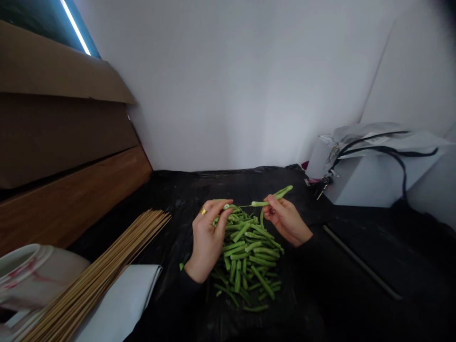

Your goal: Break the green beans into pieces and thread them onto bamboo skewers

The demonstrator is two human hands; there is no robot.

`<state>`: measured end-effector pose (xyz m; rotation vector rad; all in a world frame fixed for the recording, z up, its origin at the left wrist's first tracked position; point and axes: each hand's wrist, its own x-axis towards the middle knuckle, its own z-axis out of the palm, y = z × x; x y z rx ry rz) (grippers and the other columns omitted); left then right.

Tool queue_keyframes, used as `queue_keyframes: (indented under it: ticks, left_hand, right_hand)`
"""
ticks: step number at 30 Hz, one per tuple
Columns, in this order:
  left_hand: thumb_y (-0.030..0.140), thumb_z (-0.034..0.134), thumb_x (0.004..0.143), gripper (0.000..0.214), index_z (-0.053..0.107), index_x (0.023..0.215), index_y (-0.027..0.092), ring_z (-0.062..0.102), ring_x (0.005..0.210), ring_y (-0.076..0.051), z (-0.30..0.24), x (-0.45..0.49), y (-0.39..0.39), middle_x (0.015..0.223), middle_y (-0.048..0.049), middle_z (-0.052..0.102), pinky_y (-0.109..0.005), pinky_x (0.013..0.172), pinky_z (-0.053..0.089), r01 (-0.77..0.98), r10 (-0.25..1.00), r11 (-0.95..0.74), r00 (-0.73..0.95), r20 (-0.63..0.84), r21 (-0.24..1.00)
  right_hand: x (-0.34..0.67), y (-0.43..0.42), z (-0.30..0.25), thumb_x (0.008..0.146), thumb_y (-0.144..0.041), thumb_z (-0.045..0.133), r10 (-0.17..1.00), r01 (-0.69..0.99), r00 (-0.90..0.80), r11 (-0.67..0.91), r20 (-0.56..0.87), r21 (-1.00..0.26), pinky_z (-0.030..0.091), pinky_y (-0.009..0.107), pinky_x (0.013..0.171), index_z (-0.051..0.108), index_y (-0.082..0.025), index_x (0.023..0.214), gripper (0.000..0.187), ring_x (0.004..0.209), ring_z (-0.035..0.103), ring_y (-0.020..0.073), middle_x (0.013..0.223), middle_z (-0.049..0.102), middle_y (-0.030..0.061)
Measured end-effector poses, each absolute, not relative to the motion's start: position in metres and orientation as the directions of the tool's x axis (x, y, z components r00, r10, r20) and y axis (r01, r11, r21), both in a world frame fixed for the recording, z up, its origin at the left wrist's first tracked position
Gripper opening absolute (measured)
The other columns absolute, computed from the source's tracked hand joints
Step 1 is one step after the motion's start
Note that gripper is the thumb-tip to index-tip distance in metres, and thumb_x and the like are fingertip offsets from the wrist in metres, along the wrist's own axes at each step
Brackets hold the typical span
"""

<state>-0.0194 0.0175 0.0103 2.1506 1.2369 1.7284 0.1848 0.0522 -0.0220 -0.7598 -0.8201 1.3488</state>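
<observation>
Over a heap of cut green bean pieces (252, 256), both my hands are raised. My left hand (210, 232), with a gold ring on one finger, pinches a short green bean piece (227, 206) between thumb and fingertips. My right hand (285, 221) grips a longer green bean (284, 192), its pale broken end facing left. A thin string stretches across the gap between the two pieces. Another bean hangs below my right fingers; whether they hold it I cannot tell.
Black plastic sheeting (178, 190) covers the surface. At left lie a bundle of thin sticks (117, 256), a folded white sheet (121, 299) and a white pot (46, 270). A white box (363, 175) with black straps stands at right, near a dark rod (361, 261).
</observation>
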Motion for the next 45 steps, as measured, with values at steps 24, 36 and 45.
queue_keyframes:
  ticks: [24,36,45]
  left_hand:
    - [0.021,0.063,0.088,0.011,0.073,0.087,0.019,0.064,0.081,-0.018,-0.002,-0.014,0.019,0.082,-0.0043,0.070,-0.031,0.078,0.049,0.401,0.723,-0.677,0.204,0.660,0.617]
    - [0.016,0.061,0.088,0.010,0.069,0.084,0.019,0.060,0.072,-0.014,0.006,-0.009,0.007,0.077,-0.0017,0.065,-0.027,0.068,0.045,0.284,0.695,-0.705,0.463,0.551,0.650]
    - [0.011,0.052,0.089,0.016,0.066,0.087,0.018,0.059,0.079,-0.016,0.010,-0.011,0.003,0.082,-0.0027,0.062,-0.028,0.073,0.045,0.414,0.564,-0.825,0.649,0.510,0.385]
  right_hand:
    - [0.178,0.036,-0.011,0.078,-0.040,0.074,0.960,-0.445,-0.207,0.082,0.191,-0.892,0.041,0.026,0.062,0.067,-0.020,0.081,0.022,0.065,0.055,0.0128,0.066,0.062,-0.0009]
    - [0.184,0.035,-0.012,0.077,-0.035,0.075,0.919,-0.463,-0.364,-0.039,0.150,-0.885,0.043,0.025,0.062,0.070,-0.019,0.086,0.019,0.063,0.056,0.0105,0.071,0.063,-0.0014]
    - [0.187,0.034,-0.017,0.074,-0.035,0.079,0.848,-0.336,-0.524,-0.122,0.078,-0.934,0.045,0.023,0.058,0.070,-0.015,0.089,0.027,0.060,0.059,0.0096,0.070,0.064,-0.0008]
